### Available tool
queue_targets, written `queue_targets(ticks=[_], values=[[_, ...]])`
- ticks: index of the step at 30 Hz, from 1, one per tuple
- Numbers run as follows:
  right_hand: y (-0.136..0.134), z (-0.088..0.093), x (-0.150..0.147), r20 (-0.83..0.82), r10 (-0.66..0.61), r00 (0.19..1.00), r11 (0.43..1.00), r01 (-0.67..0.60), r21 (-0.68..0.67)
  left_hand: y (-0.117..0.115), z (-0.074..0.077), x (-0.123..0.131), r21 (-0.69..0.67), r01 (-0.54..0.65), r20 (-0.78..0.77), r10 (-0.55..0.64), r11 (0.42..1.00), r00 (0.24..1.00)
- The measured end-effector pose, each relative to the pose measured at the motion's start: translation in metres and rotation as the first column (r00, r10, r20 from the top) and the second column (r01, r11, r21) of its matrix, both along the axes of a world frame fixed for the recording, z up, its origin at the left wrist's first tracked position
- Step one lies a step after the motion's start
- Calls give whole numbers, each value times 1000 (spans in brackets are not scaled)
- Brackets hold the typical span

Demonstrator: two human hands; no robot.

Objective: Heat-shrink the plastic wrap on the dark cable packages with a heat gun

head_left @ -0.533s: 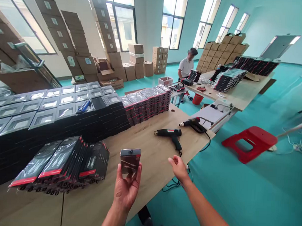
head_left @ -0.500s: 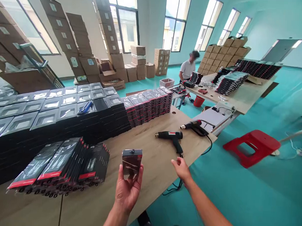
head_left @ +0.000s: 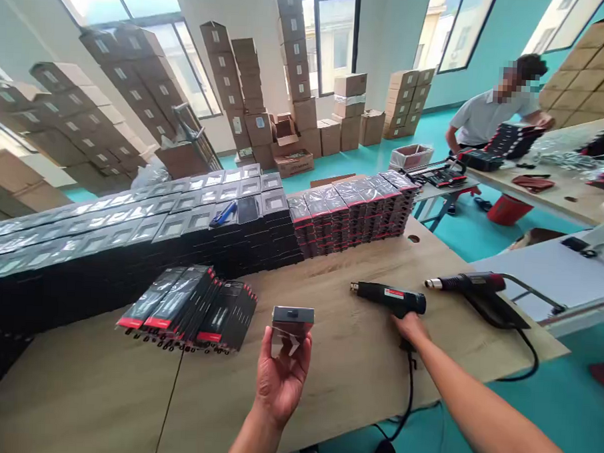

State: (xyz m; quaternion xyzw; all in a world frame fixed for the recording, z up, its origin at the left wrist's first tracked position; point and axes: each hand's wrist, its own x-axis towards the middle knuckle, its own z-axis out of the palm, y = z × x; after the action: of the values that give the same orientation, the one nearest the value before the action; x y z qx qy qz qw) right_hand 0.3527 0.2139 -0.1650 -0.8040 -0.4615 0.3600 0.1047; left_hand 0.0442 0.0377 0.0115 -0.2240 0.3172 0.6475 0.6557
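Observation:
My left hand (head_left: 280,376) holds a small black packaged box (head_left: 291,327) upright above the wooden table (head_left: 346,362), fingers wrapped around its lower half. Over at the black heat gun (head_left: 389,300), which lies on the table with its nozzle pointing left, my right hand (head_left: 411,328) closes around the handle. The gun's black cord (head_left: 408,398) runs off the table's front edge. A row of flat black-and-red packages (head_left: 193,307) lies just left of the box.
Large stacks of black boxes (head_left: 131,232) and red-edged packages (head_left: 357,209) fill the table's back. A second heat gun (head_left: 474,287) lies at the right edge. Another person (head_left: 492,114) works at a far table. Cardboard cartons (head_left: 288,86) are piled by the windows.
My right hand moved forward from above the table edge onto the heat gun's handle. The view shifted closer and to the right. My left hand still holds the box.

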Motion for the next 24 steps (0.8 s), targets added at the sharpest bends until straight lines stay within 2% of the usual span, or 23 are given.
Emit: queue_targets(ticks=[3,6,9,11,14,17,20,24], values=[[13,5,2,-158,-32,987,998,22,-66,-1,1,5,43,-21,-30,22,999,999],[5,15,2,-301,-73,951,994,43,-104,-1,4,4,186,36,-109,-16,982,994],[-23,26,7,-414,-101,905,991,56,-119,5,13,-3,326,125,-228,-50,937,972],[-49,34,16,-473,-109,874,991,60,-117,12,19,-8,348,142,-302,-32,927,953],[-90,49,30,-546,-106,831,993,65,-95,23,22,-15,376,94,-420,79,922,904],[-124,65,38,-600,-102,793,995,78,-66,31,19,-21,464,85,-474,167,882,865],[-146,79,40,-638,-103,763,994,102,-38,36,15,-24,534,137,-501,182,834,846],[-158,94,37,-669,-93,738,991,131,6,43,13,-25,591,204,-518,173,781,838]])
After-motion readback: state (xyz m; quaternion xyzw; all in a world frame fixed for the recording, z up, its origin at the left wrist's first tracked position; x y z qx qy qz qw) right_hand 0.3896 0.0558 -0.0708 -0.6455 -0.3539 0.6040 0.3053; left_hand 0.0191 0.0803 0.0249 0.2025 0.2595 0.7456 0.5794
